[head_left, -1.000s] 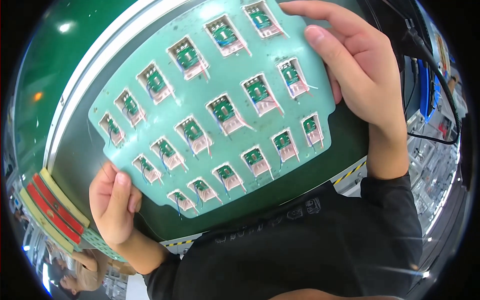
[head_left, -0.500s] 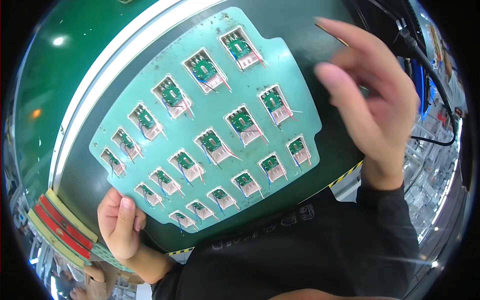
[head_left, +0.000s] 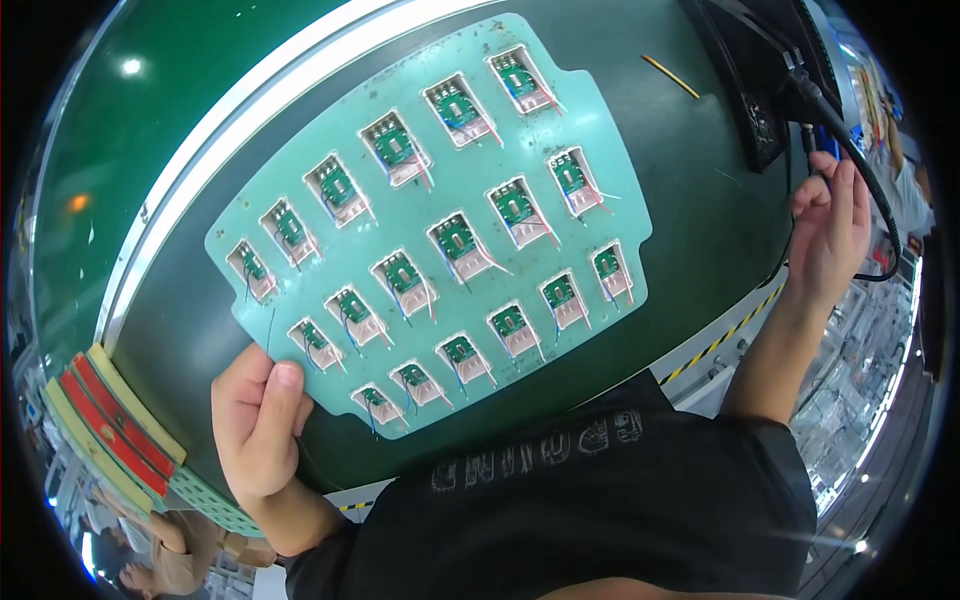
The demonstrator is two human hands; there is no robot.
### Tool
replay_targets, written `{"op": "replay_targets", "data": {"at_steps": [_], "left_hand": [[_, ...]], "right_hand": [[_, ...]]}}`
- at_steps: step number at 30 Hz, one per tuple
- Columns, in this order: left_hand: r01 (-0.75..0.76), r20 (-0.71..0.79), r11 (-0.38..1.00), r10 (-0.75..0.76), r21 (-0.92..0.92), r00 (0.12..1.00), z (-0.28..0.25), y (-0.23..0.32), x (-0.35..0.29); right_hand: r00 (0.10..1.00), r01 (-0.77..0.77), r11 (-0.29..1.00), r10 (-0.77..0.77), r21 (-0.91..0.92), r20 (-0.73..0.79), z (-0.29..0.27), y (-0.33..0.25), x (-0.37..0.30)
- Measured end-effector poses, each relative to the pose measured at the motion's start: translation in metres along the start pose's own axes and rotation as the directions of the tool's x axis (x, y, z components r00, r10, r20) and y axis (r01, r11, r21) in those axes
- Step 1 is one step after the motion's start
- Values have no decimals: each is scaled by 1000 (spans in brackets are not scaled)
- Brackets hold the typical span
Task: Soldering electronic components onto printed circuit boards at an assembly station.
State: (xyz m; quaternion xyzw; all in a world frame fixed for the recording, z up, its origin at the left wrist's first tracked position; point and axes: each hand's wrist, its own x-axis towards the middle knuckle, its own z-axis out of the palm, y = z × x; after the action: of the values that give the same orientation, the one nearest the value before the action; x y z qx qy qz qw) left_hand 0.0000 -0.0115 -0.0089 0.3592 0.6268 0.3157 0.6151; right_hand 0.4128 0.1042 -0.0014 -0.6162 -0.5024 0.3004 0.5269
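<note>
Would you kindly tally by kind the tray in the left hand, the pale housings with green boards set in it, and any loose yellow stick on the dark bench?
Teal tray: 1
Pale housings: 18
Thin yellow stick: 1
Total: 20

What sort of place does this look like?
Probably an electronics assembly workshop: the left hand grips a teal tray holding rows of wired green circuit boards, and there's a dark green worktop beneath, with yellow-and-black striped tape nearby.
</note>
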Motion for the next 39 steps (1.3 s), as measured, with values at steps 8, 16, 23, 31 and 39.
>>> {"op": "replay_targets", "data": {"at_steps": [8, 16, 23, 31, 39], "left_hand": [[6, -37, 1000, -6, 1, 999, -1, -1, -2], [14, 43, 1000, -14, 16, 999, -4, 5, -1], [29, 71, 998, -25, -47, 997, -6, 5, -1], [55, 56, 994, -50, -90, 997, -14, 2, -7], [-65, -316, 991, 99, 118, 943, -7, -1, -5]], "right_hand": [[967, 191, 967, -216, -169, -138, 15, 6, 21], [990, 136, 981, -139, -141, -12, 1, 11, 34], [950, 243, 964, -259, -109, -175, -53, 8, 45], [872, 425, 837, -480, 346, 91, -74, -51, -1], [734, 666, 721, -588, -190, 340, 14, -62, -64]]}}
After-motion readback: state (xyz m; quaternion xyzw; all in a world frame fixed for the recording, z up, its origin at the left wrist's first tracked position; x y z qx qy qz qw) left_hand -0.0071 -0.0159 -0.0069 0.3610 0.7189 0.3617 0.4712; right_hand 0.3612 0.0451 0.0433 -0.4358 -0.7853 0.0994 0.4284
